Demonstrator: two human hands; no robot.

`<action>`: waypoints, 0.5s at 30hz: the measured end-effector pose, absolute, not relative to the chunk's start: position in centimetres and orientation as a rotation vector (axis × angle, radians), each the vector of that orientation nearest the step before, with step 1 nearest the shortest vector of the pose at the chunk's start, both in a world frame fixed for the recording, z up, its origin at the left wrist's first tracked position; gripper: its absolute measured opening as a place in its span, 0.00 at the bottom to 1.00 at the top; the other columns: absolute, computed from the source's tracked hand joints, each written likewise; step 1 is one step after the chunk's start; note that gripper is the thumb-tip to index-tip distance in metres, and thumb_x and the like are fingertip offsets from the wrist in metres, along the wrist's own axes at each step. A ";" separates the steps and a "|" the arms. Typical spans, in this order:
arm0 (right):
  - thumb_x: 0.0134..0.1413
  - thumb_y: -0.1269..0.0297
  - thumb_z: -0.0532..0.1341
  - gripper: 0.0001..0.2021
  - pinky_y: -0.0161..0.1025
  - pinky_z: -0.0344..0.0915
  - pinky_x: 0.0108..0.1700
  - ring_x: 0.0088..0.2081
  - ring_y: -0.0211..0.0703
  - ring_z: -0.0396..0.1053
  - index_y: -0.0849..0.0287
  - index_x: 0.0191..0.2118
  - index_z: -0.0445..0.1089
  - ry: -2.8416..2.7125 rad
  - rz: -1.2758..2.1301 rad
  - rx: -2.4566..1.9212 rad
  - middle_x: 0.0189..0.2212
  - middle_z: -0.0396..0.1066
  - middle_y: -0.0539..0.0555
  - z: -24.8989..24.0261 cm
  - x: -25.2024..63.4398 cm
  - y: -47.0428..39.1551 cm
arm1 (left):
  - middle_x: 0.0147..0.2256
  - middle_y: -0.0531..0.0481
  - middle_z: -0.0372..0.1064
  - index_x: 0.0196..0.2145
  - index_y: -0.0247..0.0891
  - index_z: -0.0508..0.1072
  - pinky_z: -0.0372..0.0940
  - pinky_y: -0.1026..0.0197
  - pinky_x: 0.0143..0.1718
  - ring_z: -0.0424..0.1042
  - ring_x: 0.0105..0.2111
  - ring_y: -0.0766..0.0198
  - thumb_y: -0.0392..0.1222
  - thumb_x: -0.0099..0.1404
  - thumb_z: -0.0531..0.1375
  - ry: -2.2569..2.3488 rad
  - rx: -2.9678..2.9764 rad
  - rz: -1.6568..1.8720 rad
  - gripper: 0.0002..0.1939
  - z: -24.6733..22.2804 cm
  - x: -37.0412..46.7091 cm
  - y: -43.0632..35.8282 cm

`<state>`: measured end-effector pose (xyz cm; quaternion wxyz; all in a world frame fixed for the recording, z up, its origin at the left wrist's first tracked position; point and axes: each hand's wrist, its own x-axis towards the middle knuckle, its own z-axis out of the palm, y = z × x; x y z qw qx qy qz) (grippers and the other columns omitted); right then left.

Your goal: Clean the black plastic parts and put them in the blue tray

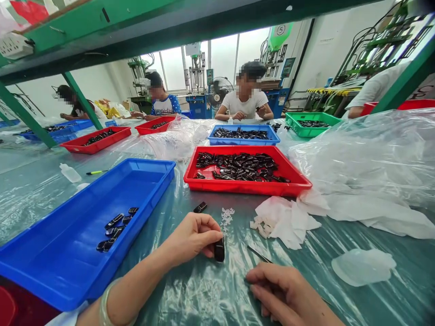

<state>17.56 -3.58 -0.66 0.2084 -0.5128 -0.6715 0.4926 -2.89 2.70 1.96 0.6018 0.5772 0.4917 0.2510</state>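
Observation:
My left hand [195, 237] pinches a small glossy black plastic casing [219, 250] between thumb and fingers, upright just above or on the sheeted table. My right hand [285, 290] is closed, its fingers curled around a thin dark pointed tool [259, 254] whose tip points up and left, away from the casing. Whether the tool is tweezers or a pick I cannot tell. Beyond the left hand lies another black casing [200, 207]. A small pile of white translucent bits [227, 216] sits beside it.
At left stands a blue tray [78, 222] with several black casings. A red tray [248, 188] full of casings is ahead. Crumpled white tissue [288, 222] and a clear flat patch [363, 267] lie right. A green beam [152, 27] crosses overhead. Co-workers sit opposite.

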 end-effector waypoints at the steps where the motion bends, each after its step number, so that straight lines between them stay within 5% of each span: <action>1: 0.53 0.61 0.52 0.09 0.30 0.60 0.25 0.23 0.35 0.65 0.59 0.30 0.66 -1.888 1.356 -1.420 0.21 0.63 0.48 -0.7 17.6 -3.6 | 0.23 0.51 0.66 0.29 0.32 0.67 0.65 0.67 0.24 0.65 0.21 0.71 0.47 0.53 0.60 1.126 1.317 0.578 0.14 2.0 -2.8 2.5; 15: 0.55 0.63 0.51 0.09 0.30 0.60 0.25 0.22 0.35 0.64 0.59 0.30 0.66 -1.934 1.305 -1.410 0.20 0.63 0.48 -0.6 17.7 -3.8 | 0.20 0.54 0.64 0.28 0.33 0.67 0.63 0.66 0.24 0.64 0.20 0.71 0.45 0.50 0.63 1.053 1.231 0.540 0.13 2.3 -1.9 1.7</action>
